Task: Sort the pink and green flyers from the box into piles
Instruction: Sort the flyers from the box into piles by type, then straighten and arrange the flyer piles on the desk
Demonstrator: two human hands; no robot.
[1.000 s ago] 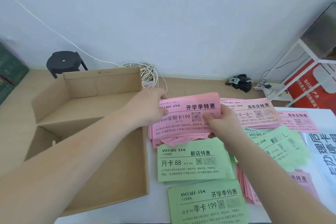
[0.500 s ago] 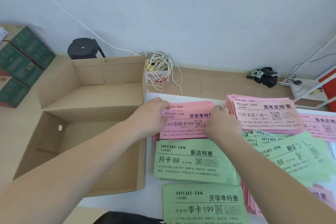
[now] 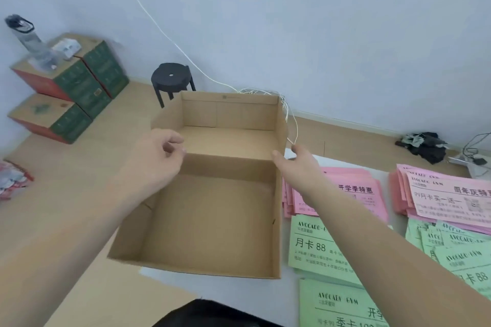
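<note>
The brown cardboard box [image 3: 228, 106] stands open on the table's left end, and I see no flyers inside it. My left hand [image 3: 156, 159] hovers over its left wall with fingers loosely curled, holding nothing. My right hand [image 3: 297, 162] is at the box's right wall near the far corner, thumb spread toward the rim, its fingers hidden behind it. Right of the box lie two pink flyer piles [image 3: 356, 188] [image 3: 446, 194]. Nearer me lie green flyer piles [image 3: 313, 247] [image 3: 465, 255] [image 3: 340, 305].
The white table [image 3: 239, 289] ends just left of the box. On the wooden floor are a black stool [image 3: 171, 78], stacked green cartons [image 3: 79, 87] with a bottle [image 3: 26, 37] on top, a white cable [image 3: 289, 114] and black cloth [image 3: 425, 146].
Both hands let go of the pink flyers, left them on the pink pile beside the box, and moved left to the box's two side walls. The view swung left.
</note>
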